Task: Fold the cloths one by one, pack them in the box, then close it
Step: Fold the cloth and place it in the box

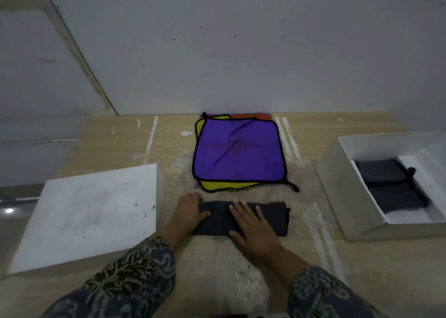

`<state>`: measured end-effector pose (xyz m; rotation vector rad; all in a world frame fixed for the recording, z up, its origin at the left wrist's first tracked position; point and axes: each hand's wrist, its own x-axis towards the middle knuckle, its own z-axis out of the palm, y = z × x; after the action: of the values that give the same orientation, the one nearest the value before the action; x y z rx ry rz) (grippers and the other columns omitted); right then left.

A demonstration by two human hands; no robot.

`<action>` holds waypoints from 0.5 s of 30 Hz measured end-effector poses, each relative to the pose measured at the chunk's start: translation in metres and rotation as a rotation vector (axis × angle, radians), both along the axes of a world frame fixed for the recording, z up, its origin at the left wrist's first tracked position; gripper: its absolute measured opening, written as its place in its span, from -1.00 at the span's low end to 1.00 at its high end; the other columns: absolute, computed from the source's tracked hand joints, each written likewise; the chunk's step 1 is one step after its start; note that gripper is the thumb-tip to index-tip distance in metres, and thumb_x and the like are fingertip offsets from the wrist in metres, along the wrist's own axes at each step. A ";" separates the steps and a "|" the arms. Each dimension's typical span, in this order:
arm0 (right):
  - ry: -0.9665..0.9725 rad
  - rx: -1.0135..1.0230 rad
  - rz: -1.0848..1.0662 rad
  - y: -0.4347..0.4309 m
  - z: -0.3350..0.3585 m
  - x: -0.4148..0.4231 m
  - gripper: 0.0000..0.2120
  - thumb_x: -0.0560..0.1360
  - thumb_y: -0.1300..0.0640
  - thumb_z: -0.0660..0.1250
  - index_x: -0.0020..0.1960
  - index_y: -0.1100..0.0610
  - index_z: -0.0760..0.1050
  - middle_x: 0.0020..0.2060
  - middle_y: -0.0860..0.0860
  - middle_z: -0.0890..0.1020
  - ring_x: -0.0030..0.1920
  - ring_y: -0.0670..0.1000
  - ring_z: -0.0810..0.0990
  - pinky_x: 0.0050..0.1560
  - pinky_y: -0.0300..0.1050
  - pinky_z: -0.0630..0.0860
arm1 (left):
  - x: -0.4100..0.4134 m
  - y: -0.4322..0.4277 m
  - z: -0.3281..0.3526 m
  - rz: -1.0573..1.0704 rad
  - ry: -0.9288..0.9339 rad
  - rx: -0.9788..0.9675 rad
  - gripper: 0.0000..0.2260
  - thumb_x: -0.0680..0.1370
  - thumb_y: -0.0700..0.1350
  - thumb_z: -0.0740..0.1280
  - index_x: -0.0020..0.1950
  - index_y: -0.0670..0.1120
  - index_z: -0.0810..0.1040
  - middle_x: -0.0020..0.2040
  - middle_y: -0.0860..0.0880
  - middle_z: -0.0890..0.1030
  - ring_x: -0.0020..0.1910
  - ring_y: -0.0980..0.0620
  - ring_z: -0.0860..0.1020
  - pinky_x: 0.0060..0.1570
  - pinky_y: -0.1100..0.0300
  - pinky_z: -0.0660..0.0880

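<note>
A dark grey cloth (272, 217) lies folded into a long strip on the wooden table in front of me. My left hand (189, 210) grips its left end, thumb on top. My right hand (252, 226) rests flat on its middle, fingers spread. Behind it a purple cloth (239, 151) with black trim tops a stack with a yellow cloth (224, 186) and an orange one under it. The open white box (342, 187) stands at the right and holds a folded dark cloth (391, 185).
The white box lid (91, 213) lies flat at the left. A grey wall rises right behind the cloth stack. The wooden table (217, 269) has pale worn streaks.
</note>
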<state>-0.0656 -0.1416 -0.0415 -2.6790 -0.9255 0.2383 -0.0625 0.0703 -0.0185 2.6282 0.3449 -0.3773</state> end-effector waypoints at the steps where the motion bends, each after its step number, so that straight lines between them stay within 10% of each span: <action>1: 0.050 0.006 -0.015 -0.001 -0.004 0.000 -0.27 0.44 -0.35 -0.28 0.48 0.03 -0.18 0.47 -0.10 -0.11 0.49 -0.01 -0.17 0.34 -0.21 -0.46 | 0.002 0.001 0.001 -0.010 0.027 0.012 -0.66 0.48 -0.02 0.36 0.17 -0.17 0.44 0.19 -0.19 0.47 0.18 -0.15 0.43 0.17 0.08 0.37; 9: 0.295 0.013 -0.038 -0.001 0.002 0.006 -0.18 0.35 -0.42 -0.25 0.49 -0.04 -0.20 0.41 -0.24 -0.24 0.42 -0.22 -0.30 0.44 -0.06 -0.35 | 0.013 0.008 0.015 -0.078 0.179 -0.140 -0.70 0.44 -0.08 0.40 -0.37 -0.02 0.31 -0.31 0.02 0.37 -0.15 -0.05 0.44 -0.27 0.19 0.37; 12: 0.454 0.301 -0.173 -0.001 0.018 0.012 -0.48 0.56 -0.11 0.11 0.45 0.06 0.18 0.40 -0.20 0.14 0.44 -0.18 0.04 0.47 -0.12 -0.04 | 0.021 0.006 0.033 -0.081 0.370 -0.290 -0.77 0.41 -0.02 0.44 -0.32 -0.05 0.43 -0.33 0.02 0.42 -0.31 0.08 0.42 -0.36 0.26 0.31; 15: 0.465 0.773 -0.491 0.003 0.034 0.018 -0.87 0.55 0.17 0.23 0.03 0.15 0.53 0.04 0.07 0.57 0.08 0.03 0.53 0.08 -0.26 0.45 | 0.027 -0.002 0.049 -0.054 0.431 -0.455 -0.79 0.42 -0.01 0.44 -0.22 -0.12 0.50 -0.32 -0.04 0.45 -0.39 0.06 0.43 -0.40 0.27 0.37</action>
<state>-0.0472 -0.1389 -0.0077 -1.9144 -0.1390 0.2956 -0.0360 0.0679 0.0301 2.1004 0.2825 -0.9282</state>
